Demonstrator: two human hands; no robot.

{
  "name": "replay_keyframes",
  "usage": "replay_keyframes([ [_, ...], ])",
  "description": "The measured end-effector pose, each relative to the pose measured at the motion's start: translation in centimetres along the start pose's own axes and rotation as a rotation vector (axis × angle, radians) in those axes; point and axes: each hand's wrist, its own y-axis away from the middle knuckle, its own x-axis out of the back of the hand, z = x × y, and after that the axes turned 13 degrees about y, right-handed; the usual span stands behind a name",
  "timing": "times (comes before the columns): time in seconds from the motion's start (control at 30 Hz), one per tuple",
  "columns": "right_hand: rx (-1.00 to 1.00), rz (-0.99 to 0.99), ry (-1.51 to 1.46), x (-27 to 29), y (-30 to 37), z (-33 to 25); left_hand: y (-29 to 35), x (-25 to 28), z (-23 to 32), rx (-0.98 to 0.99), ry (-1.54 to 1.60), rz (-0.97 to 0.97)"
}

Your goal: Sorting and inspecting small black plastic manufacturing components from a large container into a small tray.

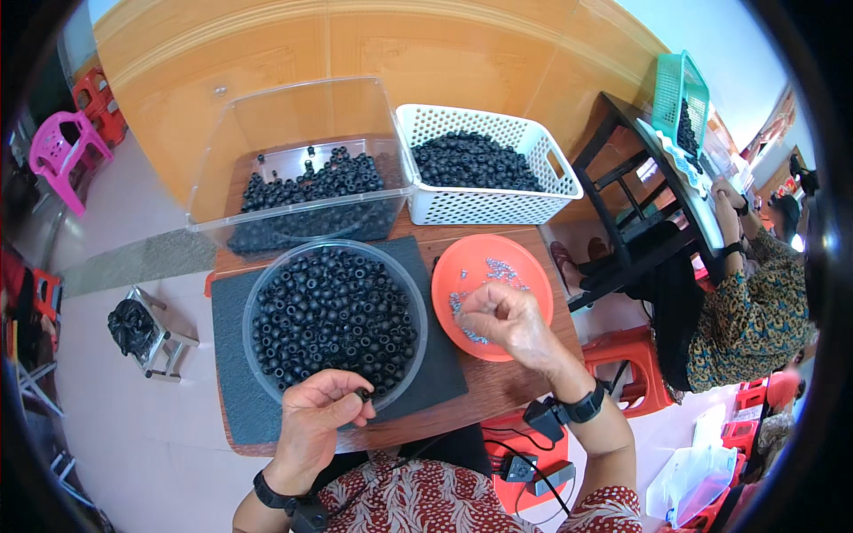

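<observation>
Between the thumb and fingers of my left hand [325, 407] is a small round black piece [362, 393] with a hole in it. That hand is at the near rim of a clear round tub [424, 342] heaped with many such black pieces [333, 311]. My right hand [505, 322] is over an orange plate [451, 258], thumb and fingertips pinched together. Whatever they may hold is too small to make out. Tiny silvery metal parts [500, 269] lie scattered on the plate. The tub rests on a dark mat [233, 355] on the wooden table.
Behind the tub stand a clear plastic bin [298, 107] and a white perforated basket [489, 209], both with black pieces inside. To the right, another person [746, 320] works at a dark table with a green basket [682, 84]. A red stool [533, 444] with cables and boxes is beside me.
</observation>
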Motion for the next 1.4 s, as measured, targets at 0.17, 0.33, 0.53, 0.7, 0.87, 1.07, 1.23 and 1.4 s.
replay_keyframes([
  [0.17,0.1,-0.086,-0.045,-3.7,1.7,-3.3,0.0,-0.4,-0.1,0.006,0.032,-0.014],
  [0.33,0.322,-0.147,0.014,-5.8,2.2,-6.1,0.4,0.1,-0.6,-0.036,0.043,-0.046],
  [0.53,0.416,-0.164,0.1,-7.3,2.4,-6.7,1.1,0.1,-0.8,-0.144,-0.035,-0.052],
  [0.7,0.318,-0.185,0.052,-7.7,2.6,-6.8,1.4,1.0,-0.9,-0.138,-0.085,-0.081],
  [0.87,0.28,-0.226,0.048,-7.9,2.5,-6.8,1.7,1.1,-0.8,-0.143,-0.167,-0.103],
  [1.07,0.006,-0.245,-0.108,-8.2,3.0,-6.2,1.8,0.7,-1.1,-0.115,-0.125,-0.051],
  [1.23,-0.174,-0.331,-0.333,-8.3,3.5,-5.5,2.1,1.2,-1.5,-0.05,-0.113,-0.177],
  [1.4,-0.056,-0.273,-0.213,-9.4,3.2,-6.1,2.2,1.4,-1.1,-0.076,0.001,-0.11],
])
